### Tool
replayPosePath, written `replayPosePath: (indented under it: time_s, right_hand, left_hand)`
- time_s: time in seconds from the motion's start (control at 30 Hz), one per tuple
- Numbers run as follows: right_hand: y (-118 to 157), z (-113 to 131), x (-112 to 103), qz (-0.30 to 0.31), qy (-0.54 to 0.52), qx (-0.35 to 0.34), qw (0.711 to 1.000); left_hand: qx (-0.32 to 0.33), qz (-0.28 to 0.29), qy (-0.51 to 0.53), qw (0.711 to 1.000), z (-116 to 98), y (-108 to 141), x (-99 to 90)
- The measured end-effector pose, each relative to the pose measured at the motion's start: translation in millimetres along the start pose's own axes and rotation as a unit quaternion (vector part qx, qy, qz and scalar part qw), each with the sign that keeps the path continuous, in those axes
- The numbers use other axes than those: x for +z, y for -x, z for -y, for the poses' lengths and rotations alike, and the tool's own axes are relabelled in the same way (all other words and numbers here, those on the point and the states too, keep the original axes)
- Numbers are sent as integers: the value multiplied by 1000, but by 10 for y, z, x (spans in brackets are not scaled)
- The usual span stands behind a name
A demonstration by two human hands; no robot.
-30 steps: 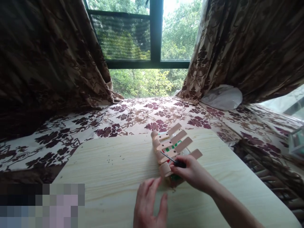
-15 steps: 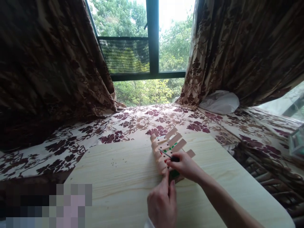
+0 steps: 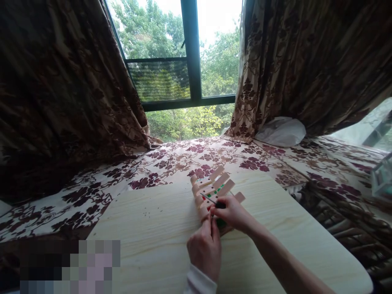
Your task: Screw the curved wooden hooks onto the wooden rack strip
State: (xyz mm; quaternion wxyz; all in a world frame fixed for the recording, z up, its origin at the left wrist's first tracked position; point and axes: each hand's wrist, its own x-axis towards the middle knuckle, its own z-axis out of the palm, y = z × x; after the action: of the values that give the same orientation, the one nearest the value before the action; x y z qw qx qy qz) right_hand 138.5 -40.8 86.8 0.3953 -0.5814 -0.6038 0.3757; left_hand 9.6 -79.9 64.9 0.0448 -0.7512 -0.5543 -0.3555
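A small wooden assembly [image 3: 200, 200] lies on the table, made of several pale slats and rounded blocks with green and red parts and dark dots. My right hand [image 3: 231, 210] is closed around the black handle of a screwdriver [image 3: 210, 199]. Its thin metal shaft points left across the assembly; whether the tip touches a dark dot is too small to tell. My left hand [image 3: 203, 245] is closed at the near end of the assembly, fingertips pressed against it. What lies directly under those fingertips is partly hidden.
Several tiny bits, possibly screws [image 3: 149, 214], lie scattered left of the assembly on the pale wooden table [image 3: 137, 232]. Patterned cloth [image 3: 171, 163] covers the ledge behind. There, a white plastic bag [image 3: 281, 131] rests near the curtain, and a clear box [image 3: 381, 177] stands far right.
The view has shifted slightly, so the table and hands sit a little further left. My left hand's fingers have drawn closer together at the assembly; the right keeps hold of the screwdriver.
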Motion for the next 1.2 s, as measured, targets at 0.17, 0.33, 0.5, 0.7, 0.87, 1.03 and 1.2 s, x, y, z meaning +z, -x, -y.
replayPosePath:
  time_s: [0.17,0.33,0.5,0.7,0.87,1.03,1.2]
  right_hand:
    - [19,13,-7,6,-2,-2,1000]
    - [6,28,-14,9,-4,-3,1000]
    - [15,37,-11,0,14,-8,1000]
    - [28,24,-7,-10,43,-10,999]
    - [21,48,4,-6,64,-11,998]
    - [97,226,-185,18,115,-40,992]
    - [220,467,-578,52,222,-97,969]
  left_hand:
    - [57,5,6,998,23,130,-45]
    - [108,13,4,994,34,273,-45]
    - [69,16,-56,996,-51,372,60]
    - [42,80,-62,994,-153,322,100]
    - [43,82,-86,992,-132,286,120]
    - [50,87,-100,990,-96,289,134]
    - [50,80,-107,990,-80,296,146]
